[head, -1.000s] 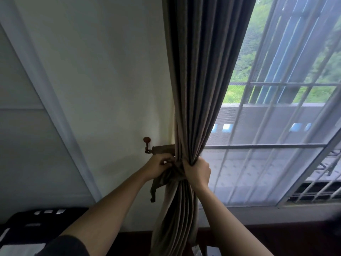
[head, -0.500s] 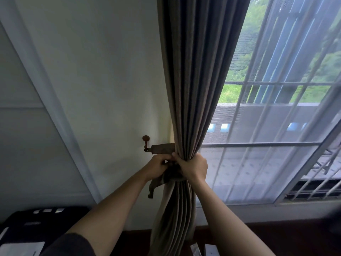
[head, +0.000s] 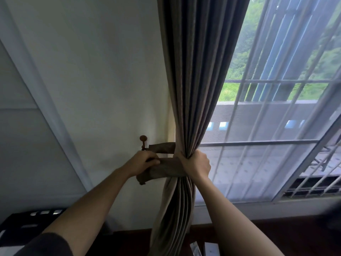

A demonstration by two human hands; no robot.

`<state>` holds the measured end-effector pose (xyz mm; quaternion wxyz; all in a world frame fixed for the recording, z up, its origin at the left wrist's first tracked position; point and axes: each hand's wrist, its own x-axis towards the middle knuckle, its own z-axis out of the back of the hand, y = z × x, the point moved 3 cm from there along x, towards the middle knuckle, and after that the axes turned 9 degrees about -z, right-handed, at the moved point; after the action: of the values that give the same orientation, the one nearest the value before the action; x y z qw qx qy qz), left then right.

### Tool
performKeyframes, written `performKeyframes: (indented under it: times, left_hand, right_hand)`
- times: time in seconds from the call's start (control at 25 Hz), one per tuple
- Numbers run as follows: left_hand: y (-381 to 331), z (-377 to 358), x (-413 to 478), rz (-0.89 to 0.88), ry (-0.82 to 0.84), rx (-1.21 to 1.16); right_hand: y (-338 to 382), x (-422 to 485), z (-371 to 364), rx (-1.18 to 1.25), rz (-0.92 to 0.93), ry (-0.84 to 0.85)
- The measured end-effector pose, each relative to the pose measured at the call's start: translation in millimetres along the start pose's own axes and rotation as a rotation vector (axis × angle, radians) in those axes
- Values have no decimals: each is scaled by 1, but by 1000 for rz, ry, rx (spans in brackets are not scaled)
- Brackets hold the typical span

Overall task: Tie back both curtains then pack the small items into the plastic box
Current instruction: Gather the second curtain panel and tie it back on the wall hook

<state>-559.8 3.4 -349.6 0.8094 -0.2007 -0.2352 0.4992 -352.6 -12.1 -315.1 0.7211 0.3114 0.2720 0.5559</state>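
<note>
Well, through your head camera, your right hand [head: 198, 164] was clamped around the gathered curtain [head: 195, 89] beside the window [head: 276, 126]. Your left hand [head: 143, 162] gripped the brown strap [head: 164, 169], which was wrapped across the curtain's front, just below the wall hook [head: 143, 140] that its upper length reached.

A home room: draped curtain [head: 193, 89], barred window [head: 273, 143] (greenery outside), wall hook [head: 143, 139]
</note>
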Motion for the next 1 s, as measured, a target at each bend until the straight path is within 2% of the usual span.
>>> performKeyframes:
  times: [0.08,0.2,0.28,0.4,0.44,0.52,0.6,0.68,0.76,0.88,1.0]
  left_hand:
    - [3,7,3,-17,-71,129]
    - [-3,-1,21,68,-151,488]
    - [-13,-22,31,99,-188,464]
    - [-15,-45,43,294,-379,-191]
    - [-14,-50,44,356,-429,-332]
    - [-11,-55,49,309,-456,-344]
    - [-15,-59,46,287,-409,-339]
    - [-18,-61,41,373,-400,-407]
    - [-18,-70,39,434,-353,-629]
    - [-18,-76,36,447,-337,-1098]
    - [-22,-78,34,371,-281,-1312]
  right_hand:
    - [3,-1,-2,-26,23,13]
    - [3,-4,-6,-42,36,24]
    - [-1,-5,-4,-14,32,52]
    - [-5,1,0,42,26,86]
    - [-6,3,1,47,30,91]
    - [-6,6,1,56,39,105]
    - [-5,7,0,65,45,129]
    - [-5,7,0,64,60,149]
    - [-4,10,2,71,87,164]
    - [-4,16,4,98,112,204]
    - [-6,21,4,110,121,277]
